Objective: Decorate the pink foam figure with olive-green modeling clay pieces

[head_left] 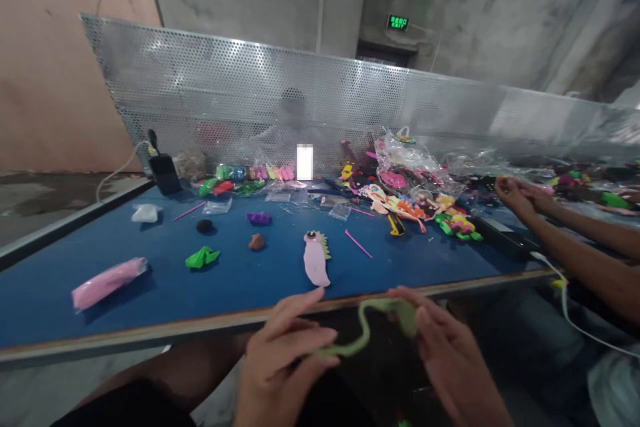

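A strip of olive-green modelling clay (pixel 367 328) hangs in an S-curve between my two hands, in front of the table's edge. My left hand (pixel 287 353) pinches its thin tail end between thumb and fingers. The thicker lump at the other end is held in the closed fingers of my right hand (pixel 443 347). Just beyond my hands, a pale pink clay figure (pixel 316 260) with green spikes down one side and a dark eye lies flat on the blue table (pixel 165 293).
Left on the table lie a wrapped pink clay roll (pixel 110 282), green clay (pixel 202 257), brown clay (pixel 257 241), black clay (pixel 205 225) and purple clay (pixel 259 217). A pink stick (pixel 359 243) lies right of the figure. Another person's hands (pixel 520 195) work at right.
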### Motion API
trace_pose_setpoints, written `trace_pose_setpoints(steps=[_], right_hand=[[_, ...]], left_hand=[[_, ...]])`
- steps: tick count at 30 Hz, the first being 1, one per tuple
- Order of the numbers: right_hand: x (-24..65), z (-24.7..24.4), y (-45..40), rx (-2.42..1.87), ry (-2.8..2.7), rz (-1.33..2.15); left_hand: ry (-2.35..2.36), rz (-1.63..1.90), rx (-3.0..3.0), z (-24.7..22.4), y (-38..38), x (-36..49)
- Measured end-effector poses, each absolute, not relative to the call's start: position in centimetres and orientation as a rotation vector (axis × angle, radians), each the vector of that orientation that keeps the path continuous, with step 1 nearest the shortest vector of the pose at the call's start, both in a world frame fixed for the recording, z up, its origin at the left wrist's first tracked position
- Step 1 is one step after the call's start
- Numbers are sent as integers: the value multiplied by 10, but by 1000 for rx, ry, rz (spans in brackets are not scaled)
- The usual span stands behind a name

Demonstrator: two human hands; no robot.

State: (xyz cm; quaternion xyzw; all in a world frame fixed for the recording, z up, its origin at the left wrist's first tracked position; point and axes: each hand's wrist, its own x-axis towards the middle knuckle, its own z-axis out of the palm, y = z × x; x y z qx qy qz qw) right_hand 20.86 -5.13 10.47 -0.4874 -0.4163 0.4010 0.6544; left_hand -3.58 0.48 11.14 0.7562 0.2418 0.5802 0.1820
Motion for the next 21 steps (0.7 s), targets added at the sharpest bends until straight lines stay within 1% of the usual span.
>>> trace_pose_setpoints(steps=[2,4,7,11,13,17,19,21], right_hand=[[187,102,-56,-993,-1176,1088],[171,102,-59,-1026,-1302,1124],[163,107,-61,-1135,-1346,1118],[182,111,-59,-1214,-1233,1122],[199,111,-56,-1264,-1108,1037],[222,110,-49,-1228,-797,762],[214,109,-48,-1136,-721,815],[193,106,-49,-997,-795,1063]], left_hand=[[530,1606,2288,104,3,-19],[515,1492,2313,96,1,-3],[613,1366,2225,91,-2,8],[730,1229,2106,102,-3,-4],[824,1267,2023,109,0,-18],[1025,1533,1901,115,7,-43],[969,1620,1970,113,9,-39],[737,1663,2131,106,11,-23]])
